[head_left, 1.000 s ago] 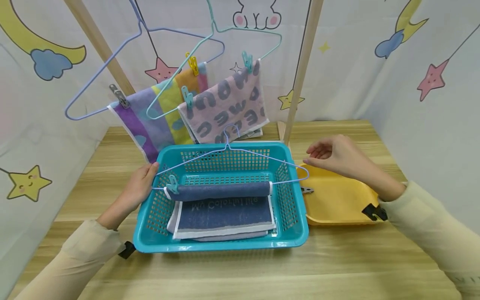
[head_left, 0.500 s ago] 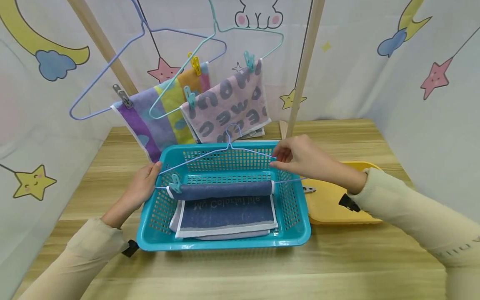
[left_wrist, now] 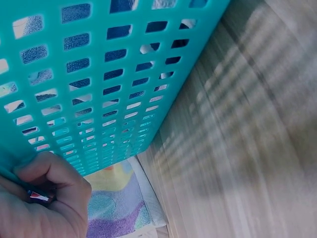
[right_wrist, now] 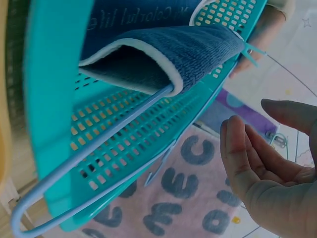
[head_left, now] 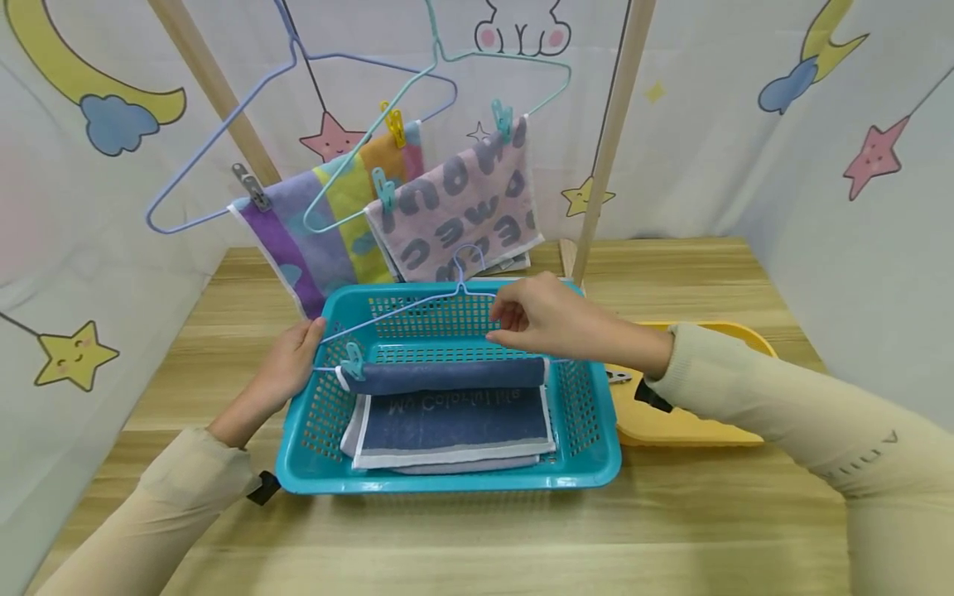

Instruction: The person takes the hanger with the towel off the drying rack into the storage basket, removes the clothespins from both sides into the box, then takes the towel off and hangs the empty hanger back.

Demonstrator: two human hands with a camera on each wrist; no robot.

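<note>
My left hand [head_left: 289, 362] holds the left corner of a thin blue hanger [head_left: 406, 310] at the rim of the teal basket [head_left: 447, 483]; in the left wrist view, the curled fingers partly hide what they grip. A dark blue towel [head_left: 458, 426] with white edging hangs folded over the hanger's lower bar. One teal clothespin [head_left: 354, 362] clips its left end. Above the basket's right half is my right hand [head_left: 547, 313], its fingers loosely bent with thumb and fingertips apart and nothing between them, as the right wrist view shows. It covers part of the hanger's right arm.
Behind the basket, a multicoloured striped towel [head_left: 316, 223] and a pink lettered towel [head_left: 462, 203] hang from two more hangers with clips. To the right lies a yellow tray [head_left: 686, 422] with a grey clip [head_left: 619, 377]. Wooden poles [head_left: 611, 141] rise at the back.
My right hand has moved left from above the yellow tray, past the basket's right rim, to over the basket. The left hand keeps its hold on the hanger.
</note>
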